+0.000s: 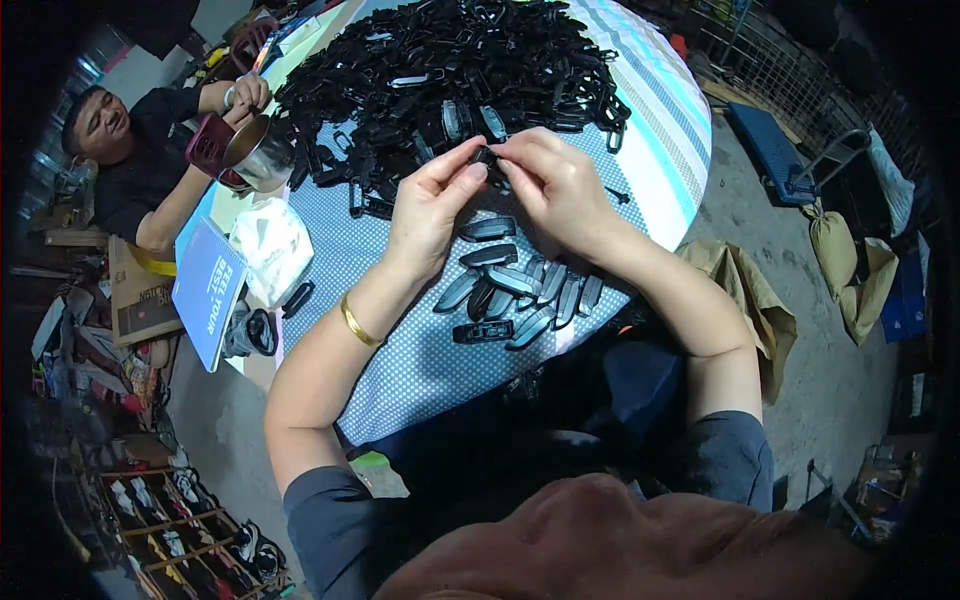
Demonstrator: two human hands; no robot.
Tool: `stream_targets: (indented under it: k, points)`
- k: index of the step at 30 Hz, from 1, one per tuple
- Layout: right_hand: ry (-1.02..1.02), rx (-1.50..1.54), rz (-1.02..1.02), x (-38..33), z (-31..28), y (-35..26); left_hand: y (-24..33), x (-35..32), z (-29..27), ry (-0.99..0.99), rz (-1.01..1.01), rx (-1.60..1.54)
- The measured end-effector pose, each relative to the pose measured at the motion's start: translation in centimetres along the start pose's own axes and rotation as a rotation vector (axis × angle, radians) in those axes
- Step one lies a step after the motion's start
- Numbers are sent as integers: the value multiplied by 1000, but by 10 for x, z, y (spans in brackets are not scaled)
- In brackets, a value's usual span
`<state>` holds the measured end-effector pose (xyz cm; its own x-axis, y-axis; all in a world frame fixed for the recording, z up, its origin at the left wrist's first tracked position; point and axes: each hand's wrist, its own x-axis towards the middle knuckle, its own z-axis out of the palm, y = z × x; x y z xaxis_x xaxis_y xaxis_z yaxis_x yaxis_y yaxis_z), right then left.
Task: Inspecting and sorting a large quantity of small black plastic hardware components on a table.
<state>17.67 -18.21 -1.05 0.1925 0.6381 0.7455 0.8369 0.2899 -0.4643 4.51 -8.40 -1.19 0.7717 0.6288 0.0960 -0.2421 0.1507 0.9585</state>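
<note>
Both hands pinch one small black plastic clip (487, 157) above the dotted tablecloth (420, 360): the left hand (432, 205) closes fingertips on its left end, the right hand (560, 185) on its right. At twelve o'clock lies a glossy black heap of clips (450, 80); at six o'clock, a row of smooth elongated finished pieces (520, 290).

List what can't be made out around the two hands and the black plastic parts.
- Small black part, head view: mostly covered by left hand and right hand fingertips; shape unclear.
- Big pile of black parts: pieces too small and tangled to count.
- Finished row: partly under the right wrist.
</note>
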Motion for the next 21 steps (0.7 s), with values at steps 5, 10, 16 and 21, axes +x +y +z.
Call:
stream_targets:
  k: [5, 10, 16, 21]
  points:
    - [33, 56, -20, 0, 1, -2, -2, 1, -4, 9, 65, -31]
    - [11, -7, -43, -1, -1, -4, 2, -2, 0, 22, 95, 46]
    - [-78, 35, 85, 3, -2, -9, 10, -1, -1, 0, 93, -80]
    - [-258, 180, 137, 3, -8, -9, 17, 2, -12, -150, 92, -39]
